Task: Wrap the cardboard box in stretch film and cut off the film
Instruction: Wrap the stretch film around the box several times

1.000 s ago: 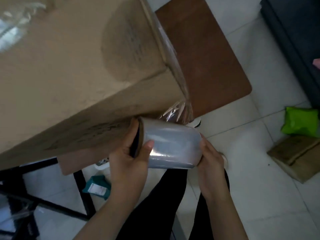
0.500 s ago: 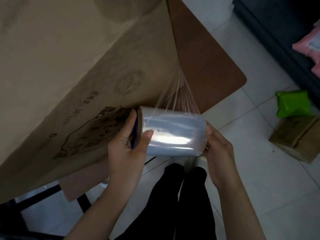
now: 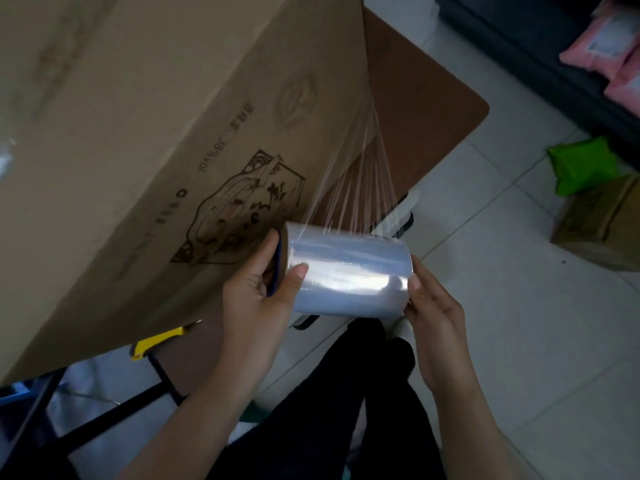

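Green bag and small carton are seen on the floor at right. Brown table is largely hidden by the cardboard box set upon it. Film roll: long axis laid left to right, film drawn taut up to the box's corner. The roll is held before the box, left hand clasped round its left end, right hand round its right.

Left hand and right hand grip film roll ends; film (streaked) stretched to cardboard box edge.
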`<state>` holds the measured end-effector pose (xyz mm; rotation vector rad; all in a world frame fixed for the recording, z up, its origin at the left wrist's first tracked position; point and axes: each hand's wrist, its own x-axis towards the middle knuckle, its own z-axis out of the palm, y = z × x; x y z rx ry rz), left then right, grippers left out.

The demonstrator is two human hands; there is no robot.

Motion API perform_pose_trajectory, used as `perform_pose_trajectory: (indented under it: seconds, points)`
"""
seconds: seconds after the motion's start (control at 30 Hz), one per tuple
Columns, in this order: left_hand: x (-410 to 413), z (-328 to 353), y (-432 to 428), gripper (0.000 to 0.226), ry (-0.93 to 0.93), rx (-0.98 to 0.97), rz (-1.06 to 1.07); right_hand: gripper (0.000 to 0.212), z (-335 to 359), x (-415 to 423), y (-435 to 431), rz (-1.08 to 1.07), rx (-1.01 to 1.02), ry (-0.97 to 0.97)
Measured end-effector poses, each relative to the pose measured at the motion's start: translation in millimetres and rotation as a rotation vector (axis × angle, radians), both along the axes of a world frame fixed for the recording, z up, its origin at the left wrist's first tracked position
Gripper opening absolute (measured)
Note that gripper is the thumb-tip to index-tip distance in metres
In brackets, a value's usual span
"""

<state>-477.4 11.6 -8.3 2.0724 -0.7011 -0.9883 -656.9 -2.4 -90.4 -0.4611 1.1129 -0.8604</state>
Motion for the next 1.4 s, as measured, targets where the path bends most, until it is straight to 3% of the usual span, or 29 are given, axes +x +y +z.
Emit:
perform_pose_trajectory:
  seconds: [0.57,0.73,1.03,1.17,1.3,1.4]
  points:
    - [77.9,-3.3,81.1,0.054,0.045,0.025,-0.237,0.062,-10.0,77.5,122.1,-0.247,0.114,-0.028]
    - [92.9,2.6,112.4,0.056,0.004,0.008,-0.265,0.049,-14.2,102.0,155.0,-0.277,0.107,-0.036]
    - [137.7,-1.0,147.7,0.055,-0.013,0.07,-0.358,0.081,-21.4,157.4,217.2,-0.422,0.083,-0.011]
    - [164.9,-3.4,160.9,0.058,-0.033,0.086,-0.445,0.067,-25.2,186.5,241.7,-0.5,0.087,0.012]
    - [178.5,2.3,178.7,0.065,-0.014,0.075,-0.501,0.035,-26.5,206.5,260.9,-0.574,0.103,-0.003]
    - [185.9,6.0,192.8,0.065,-0.01,0.064,-0.492,0.029,-27.6,217.7,273.3,-0.584,0.116,-0.049]
